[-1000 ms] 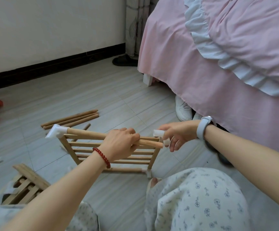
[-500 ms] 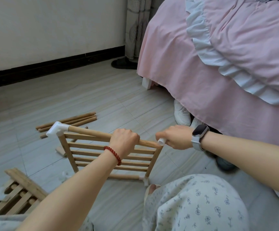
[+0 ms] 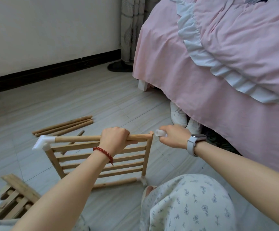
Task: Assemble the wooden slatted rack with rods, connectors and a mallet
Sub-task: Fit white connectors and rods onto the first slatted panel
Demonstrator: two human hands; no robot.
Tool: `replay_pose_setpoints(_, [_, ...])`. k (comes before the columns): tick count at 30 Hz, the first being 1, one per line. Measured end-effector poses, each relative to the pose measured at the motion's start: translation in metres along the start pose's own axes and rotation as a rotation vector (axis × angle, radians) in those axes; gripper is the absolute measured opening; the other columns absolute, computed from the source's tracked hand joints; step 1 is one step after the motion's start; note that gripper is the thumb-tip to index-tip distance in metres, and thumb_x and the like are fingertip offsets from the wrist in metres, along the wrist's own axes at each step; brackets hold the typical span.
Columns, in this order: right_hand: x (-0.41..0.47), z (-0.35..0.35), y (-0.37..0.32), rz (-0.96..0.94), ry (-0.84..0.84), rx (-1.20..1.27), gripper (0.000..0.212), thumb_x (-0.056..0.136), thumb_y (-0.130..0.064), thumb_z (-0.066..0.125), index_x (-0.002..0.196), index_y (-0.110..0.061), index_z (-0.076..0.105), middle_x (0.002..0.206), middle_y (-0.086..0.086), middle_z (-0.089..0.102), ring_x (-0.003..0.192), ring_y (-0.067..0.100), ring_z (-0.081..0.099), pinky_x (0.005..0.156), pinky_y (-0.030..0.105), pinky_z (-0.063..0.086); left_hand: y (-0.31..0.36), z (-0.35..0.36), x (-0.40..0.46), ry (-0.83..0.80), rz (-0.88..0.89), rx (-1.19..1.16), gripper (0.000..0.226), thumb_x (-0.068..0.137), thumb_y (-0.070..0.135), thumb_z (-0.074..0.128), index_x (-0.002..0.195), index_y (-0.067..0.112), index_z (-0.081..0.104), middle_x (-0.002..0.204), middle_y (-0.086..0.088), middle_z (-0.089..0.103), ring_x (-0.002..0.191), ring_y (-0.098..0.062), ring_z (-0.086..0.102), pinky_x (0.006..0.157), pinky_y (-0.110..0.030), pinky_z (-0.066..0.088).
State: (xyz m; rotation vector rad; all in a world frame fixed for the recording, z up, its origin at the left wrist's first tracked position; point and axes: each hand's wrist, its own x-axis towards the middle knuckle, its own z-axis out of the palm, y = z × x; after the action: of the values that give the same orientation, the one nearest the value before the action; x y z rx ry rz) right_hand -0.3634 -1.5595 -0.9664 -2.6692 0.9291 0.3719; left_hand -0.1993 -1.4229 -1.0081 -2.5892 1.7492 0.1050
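Head view. Your left hand, red bead bracelet on the wrist, is curled round the top round wooden rod of the upright slatted wooden panel, gripping it near the right end. The panel stands on the pale tiled floor in front of your knees, tilted a little, its lower edge on the tiles.

A white plastic corner connector caps the panel's top left corner; a second white plastic connector sits at the bottom right corner, against the floor. The top right corner is bare wood — rod end and side post meet there with no cap.

Your right hand, grey smartwatch on the wrist, pinches a small white plastic connector piece just beside that bare corner. Whether the piece touches the wood, you cannot tell; it reads as close but apart.

On the floor beyond the panel lies a bundle of loose round wooden rods, side by side. At lower left, a second slatted wooden panel lies flat, partly cut off by the frame edge.

Right side — a bed with a pink skirted cover, a pair of white trainers tucked under its edge. A dark slipper lies near the curtain at the wall.
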Motion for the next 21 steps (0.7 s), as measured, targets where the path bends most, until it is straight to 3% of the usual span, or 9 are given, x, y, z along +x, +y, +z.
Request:
replay_pose_setpoints(3, [0.000, 0.009, -0.006, -0.003, 0.038, -0.048, 0.020, 0.085, -0.026, 0.045, 0.066, -0.025, 0.038, 0.071, -0.002, 0.053, 0.070, 0.025, 0.051, 0.052, 0.026, 0.028, -0.006, 0.002, -0.004, 0.041, -0.035, -0.039, 0.046, 0.086, 0.066, 0.038, 0.088, 0.025, 0.060, 0.060, 0.011, 0.045, 0.056, -0.007, 0.047, 0.046, -0.017, 0.027])
replay_pose_setpoints(10, [0.013, 0.008, -0.021, -0.050, 0.090, -0.128, 0.008, 0.090, -0.028, 0.044, 0.087, -0.027, 0.052, 0.064, -0.007, 0.046, 0.058, 0.013, 0.045, 0.051, 0.024, 0.029, -0.007, 0.000, -0.008, 0.088, -0.043, 0.028, 0.046, 0.091, 0.062, 0.035, 0.096, 0.026, 0.064, 0.069, 0.007, 0.054, 0.063, -0.015, 0.051, 0.055, -0.025, 0.035])
replay_pose_setpoints(16, [0.016, 0.000, -0.023, -0.074, 0.093, -0.061, 0.008, 0.083, -0.023, 0.052, 0.089, -0.025, 0.055, 0.067, -0.006, 0.050, 0.065, 0.017, 0.050, 0.052, 0.024, 0.029, -0.005, -0.001, -0.007, 0.091, -0.045, 0.024, 0.044, 0.092, 0.059, 0.037, 0.095, 0.025, 0.064, 0.070, 0.006, 0.054, 0.064, -0.014, 0.051, 0.056, -0.025, 0.036])
replay_pose_setpoints(19, [0.018, -0.002, -0.024, -0.144, 0.026, -0.061, 0.010, 0.085, -0.025, 0.052, 0.095, -0.028, 0.050, 0.071, -0.007, 0.051, 0.065, 0.015, 0.050, 0.051, 0.024, 0.030, -0.005, 0.001, -0.009, 0.081, -0.074, 0.015, 0.044, 0.093, 0.059, 0.036, 0.092, 0.024, 0.062, 0.067, 0.007, 0.051, 0.062, -0.014, 0.049, 0.052, -0.024, 0.032])
replay_pose_setpoints(21, [0.022, -0.008, -0.022, -0.167, -0.088, 0.087, 0.018, 0.088, -0.026, 0.056, 0.105, -0.025, 0.050, 0.078, -0.007, 0.052, 0.065, 0.009, 0.049, 0.052, 0.021, 0.033, -0.007, 0.001, -0.010, 0.107, -0.104, -0.027, 0.041, 0.093, 0.058, 0.038, 0.086, 0.023, 0.060, 0.060, 0.009, 0.045, 0.054, -0.010, 0.043, 0.047, -0.022, 0.026])
